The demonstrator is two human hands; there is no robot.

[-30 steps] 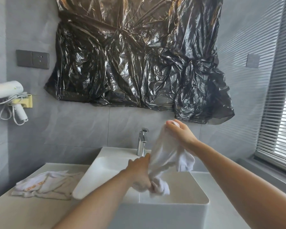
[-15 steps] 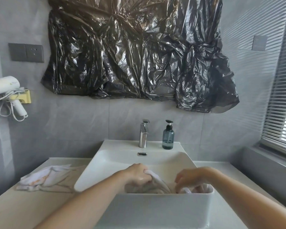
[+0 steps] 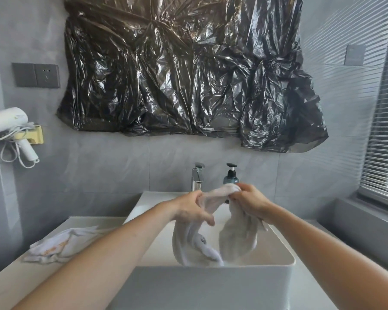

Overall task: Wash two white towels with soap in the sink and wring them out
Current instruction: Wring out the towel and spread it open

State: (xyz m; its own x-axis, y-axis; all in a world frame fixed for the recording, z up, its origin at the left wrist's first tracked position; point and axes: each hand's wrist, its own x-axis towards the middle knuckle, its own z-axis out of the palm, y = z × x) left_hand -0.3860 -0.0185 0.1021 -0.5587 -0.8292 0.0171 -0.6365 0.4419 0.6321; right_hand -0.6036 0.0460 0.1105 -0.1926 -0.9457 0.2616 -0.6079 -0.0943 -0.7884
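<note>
A wet white towel (image 3: 235, 236) hangs over the white sink (image 3: 211, 285), its two ends drooping into the basin. My left hand (image 3: 192, 209) grips its upper left part and my right hand (image 3: 249, 201) pinches its top right, a short span of cloth stretched between them. A second white towel (image 3: 58, 247) with faint orange marks lies crumpled on the counter left of the sink. A dark soap pump bottle (image 3: 231, 175) stands beside the chrome faucet (image 3: 197, 177) at the sink's back edge, partly hidden by my right hand.
A hair dryer (image 3: 7, 124) hangs in a yellow holder on the left wall below a grey socket (image 3: 36, 75). Black plastic sheeting (image 3: 188, 74) covers the wall above the faucet. A window with blinds (image 3: 385, 130) is on the right.
Both hands dropped the towel into the basin, then lifted it back up above the sink. The towel now hangs between them in two drooping ends.
</note>
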